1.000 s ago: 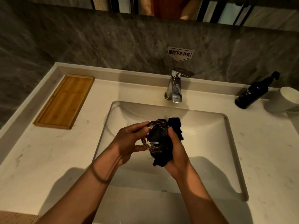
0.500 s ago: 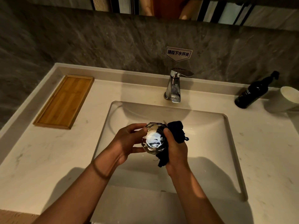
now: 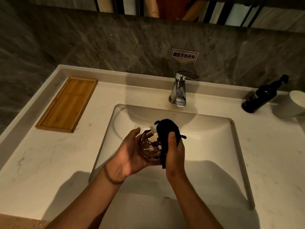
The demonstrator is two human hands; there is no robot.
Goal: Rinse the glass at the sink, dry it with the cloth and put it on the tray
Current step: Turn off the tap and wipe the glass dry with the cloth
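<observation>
Over the white sink (image 3: 214, 126), my left hand (image 3: 128, 156) cradles a clear glass (image 3: 149, 148) lying on its side in the palm. My right hand (image 3: 175, 152) grips a dark blue cloth (image 3: 166, 131) and presses it against the glass's right side; the cloth bulges above my thumb and hangs down behind the glass. A small white tag shows at the cloth's upper left. The bamboo tray (image 3: 66, 104) lies empty on the counter at the left, well apart from both hands.
A chrome faucet (image 3: 179, 90) stands behind the basin, with no water running. At the far right of the counter are a black pump bottle (image 3: 262, 96) and a white cup (image 3: 295, 103). A dark stone wall with a small sign rises behind.
My left hand has turned palm up, so the glass now lies in the palm. The cloth has bunched higher over the glass's right side. Both hands stay over the basin.
</observation>
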